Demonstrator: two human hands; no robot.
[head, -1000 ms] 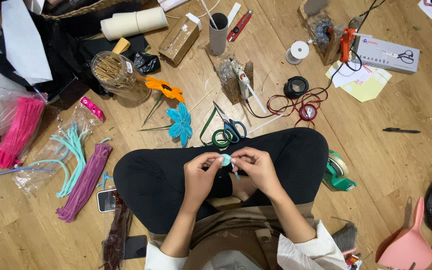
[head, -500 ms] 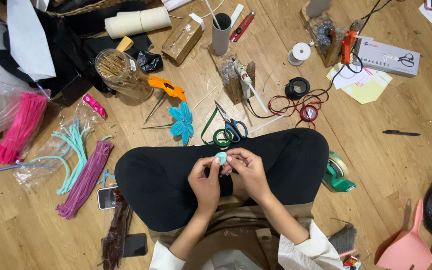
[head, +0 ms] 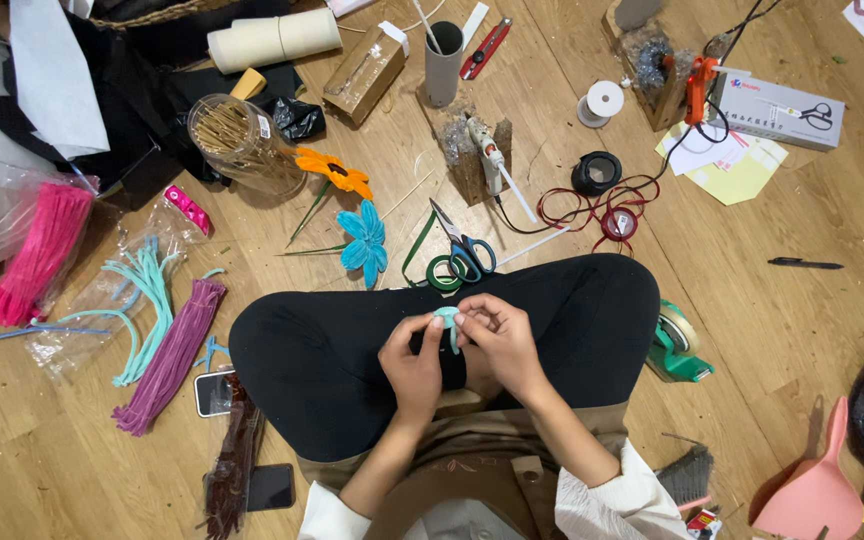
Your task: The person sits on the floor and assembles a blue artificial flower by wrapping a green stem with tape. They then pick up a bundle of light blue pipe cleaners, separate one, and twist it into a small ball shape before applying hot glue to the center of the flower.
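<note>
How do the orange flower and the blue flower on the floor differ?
The orange flower lies farther from the person, beside the clear jar of sticks; the blue flower lies nearer the knees, close to the scissors. The orange one has a dark centre; the blue one is blue all over. The orange flower's petals spread sideways, the blue flower's more up and down. Both lie flat on the wooden floor with green stems.

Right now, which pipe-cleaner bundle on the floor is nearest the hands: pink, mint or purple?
The purple bundle: it lies just beside the knee, closest to the left hand. The mint bundle is farther out, the pink bundle farthest.
</note>
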